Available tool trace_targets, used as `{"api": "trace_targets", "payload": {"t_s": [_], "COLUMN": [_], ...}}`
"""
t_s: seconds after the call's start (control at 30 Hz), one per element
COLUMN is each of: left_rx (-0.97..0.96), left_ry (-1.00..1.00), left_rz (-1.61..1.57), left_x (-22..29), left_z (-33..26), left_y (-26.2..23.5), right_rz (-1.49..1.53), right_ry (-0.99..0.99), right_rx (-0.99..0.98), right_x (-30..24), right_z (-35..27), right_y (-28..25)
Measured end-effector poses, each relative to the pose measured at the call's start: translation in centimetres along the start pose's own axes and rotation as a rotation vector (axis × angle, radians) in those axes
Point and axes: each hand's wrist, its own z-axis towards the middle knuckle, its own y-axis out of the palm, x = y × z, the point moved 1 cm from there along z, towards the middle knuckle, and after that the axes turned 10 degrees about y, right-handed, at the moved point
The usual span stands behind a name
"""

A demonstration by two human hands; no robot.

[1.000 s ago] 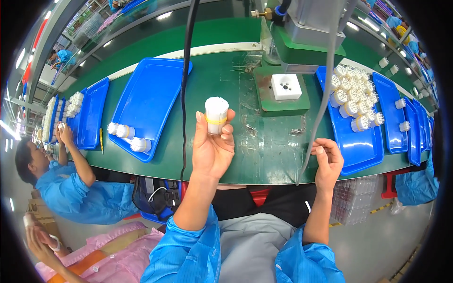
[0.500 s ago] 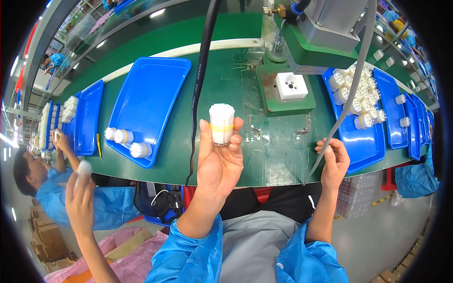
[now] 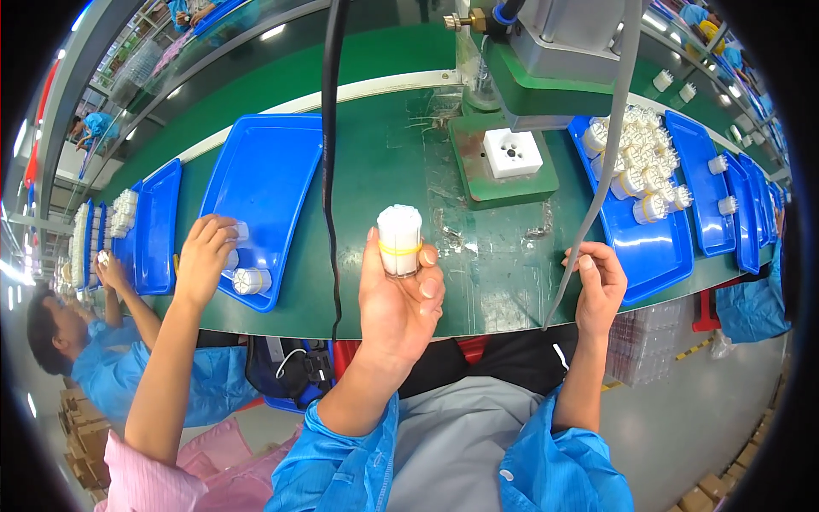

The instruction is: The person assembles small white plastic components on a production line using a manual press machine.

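My left hand (image 3: 399,299) is closed round a white ribbed plastic cylinder (image 3: 399,235) with a yellow band round it, held upright over the near edge of the green bench. Its clear bottom edge shows between the fingers. My right hand (image 3: 600,286) rests near the bench's front edge, fingers loosely curled and apart from the thumb, with nothing visible in them. A grey cable (image 3: 589,222) passes beside its fingertips; whether they touch I cannot tell. Ahead stands a press with a green base (image 3: 478,171) and a white square block (image 3: 513,154) with holes.
Another person's hand (image 3: 205,256) reaches into the left blue tray (image 3: 264,171), touching a white cylinder beside another (image 3: 252,281). A blue tray (image 3: 657,264) at right carries many banded cylinders (image 3: 636,158). A black cable (image 3: 331,171) hangs between the left tray and my left hand.
The other person's hand has moved from beside the bench into the left tray with a white cylinder. My left hand still holds its cylinder; the view has shifted slightly.
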Motion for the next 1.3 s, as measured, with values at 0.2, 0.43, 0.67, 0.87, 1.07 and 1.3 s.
{"api": "trace_targets", "payload": {"t_s": [0.2,0.43,0.67,0.87,1.07,1.3], "left_rx": [0.062,0.000,-0.001,-0.063,0.050,-0.149], "left_ry": [-0.031,-0.043,-0.050,-0.006,0.135,0.135], "left_rz": [0.033,0.039,0.065,0.075,0.198,0.037], "left_x": [-0.7,-1.5,-2.6,-4.1,-6.1,-8.2], "left_z": [-0.6,-1.2,-1.3,-1.1,-1.0,-0.6], "left_y": [0.8,1.2,1.6,1.6,3.6,1.3], "right_rz": [0.006,0.008,0.032,0.063,0.052,0.067], "right_ry": [-0.008,-0.002,-0.010,-0.002,-0.010,-0.008], "right_rx": [-0.002,-0.002,-0.018,-0.039,-0.081,-0.110], "right_x": [0.1,-0.1,0.0,-0.3,-0.7,-0.8], "right_z": [0.0,-0.1,-0.1,-0.2,-0.2,-0.2], "right_y": [0.0,0.1,-0.3,0.0,0.0,-0.1]}}
